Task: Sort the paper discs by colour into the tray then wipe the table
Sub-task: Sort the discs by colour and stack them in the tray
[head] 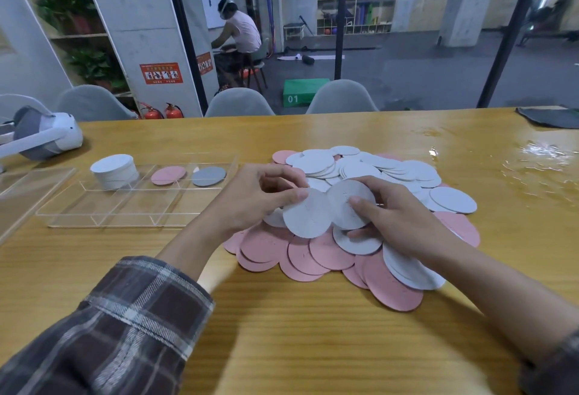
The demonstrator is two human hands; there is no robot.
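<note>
On the wooden table (282, 332), the pile of pink and white discs (326, 256) lay right of the clear tray (94, 217), which held a white stack (115, 171), a pink disc (168, 175) and a grey disc (209, 176). Over the pile, our left hand (260, 197) pinched a first white disc (308, 217); our right hand (404, 222) gripped a second white disc (344, 202).

Pink discs (316, 256) partly beneath white discs (369, 169)
</note>
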